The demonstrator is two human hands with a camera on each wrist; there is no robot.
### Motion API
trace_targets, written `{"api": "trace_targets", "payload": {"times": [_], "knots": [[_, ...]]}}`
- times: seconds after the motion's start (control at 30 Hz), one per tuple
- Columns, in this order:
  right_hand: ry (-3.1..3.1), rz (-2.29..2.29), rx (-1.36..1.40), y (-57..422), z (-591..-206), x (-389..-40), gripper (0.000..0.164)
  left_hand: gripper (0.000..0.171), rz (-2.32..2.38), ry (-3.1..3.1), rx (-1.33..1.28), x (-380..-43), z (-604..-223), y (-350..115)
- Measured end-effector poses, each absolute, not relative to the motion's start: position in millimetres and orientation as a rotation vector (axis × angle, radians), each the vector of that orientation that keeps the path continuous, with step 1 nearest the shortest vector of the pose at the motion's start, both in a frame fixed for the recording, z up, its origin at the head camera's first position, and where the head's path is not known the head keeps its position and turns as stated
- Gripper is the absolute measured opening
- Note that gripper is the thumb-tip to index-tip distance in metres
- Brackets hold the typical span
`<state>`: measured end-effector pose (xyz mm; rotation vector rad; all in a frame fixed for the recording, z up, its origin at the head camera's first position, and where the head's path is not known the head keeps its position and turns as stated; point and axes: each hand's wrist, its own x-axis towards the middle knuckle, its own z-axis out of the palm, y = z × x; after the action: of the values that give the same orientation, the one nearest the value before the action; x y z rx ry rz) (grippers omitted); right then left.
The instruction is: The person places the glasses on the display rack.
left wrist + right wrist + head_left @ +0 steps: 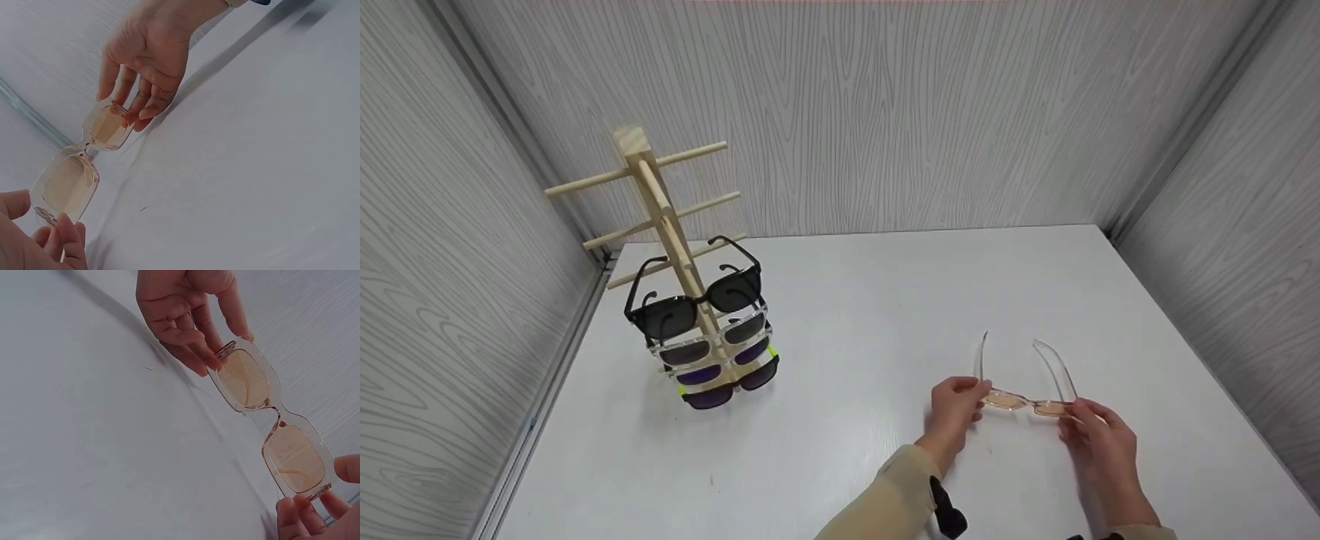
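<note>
A pair of clear-framed sunglasses [1005, 400] with pale orange lenses is held between both hands above the white table, its temples spread and pointing away. My left hand [955, 409] pinches one outer corner of the frame by the hinge. At the opposite corner my right hand [1102, 439] pinches the other hinge end between thumb and fingers. Both wrist views show the same sunglasses [70, 183] close up, with thumb and fingertips on each end. In the right wrist view the lenses [295, 458] face the camera.
On the left stands a wooden display rack [664, 217] with bare upper pegs. Black sunglasses [671, 316] hang on it, above several more pairs lower down. Grey wood-grain panels [870, 112] enclose the white table [840, 465] at the back and sides.
</note>
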<state>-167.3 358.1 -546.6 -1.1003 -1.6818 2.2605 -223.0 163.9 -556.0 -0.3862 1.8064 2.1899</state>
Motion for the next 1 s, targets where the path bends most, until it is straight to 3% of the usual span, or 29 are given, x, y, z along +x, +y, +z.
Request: {"api": "trace_targets", "payload": {"times": [1.0], "knots": [[-1.867, 2.282, -0.863, 322, -540, -174, 0.04, 0.026, 2.232, 1.812, -0.333, -229, -555, 116]]}}
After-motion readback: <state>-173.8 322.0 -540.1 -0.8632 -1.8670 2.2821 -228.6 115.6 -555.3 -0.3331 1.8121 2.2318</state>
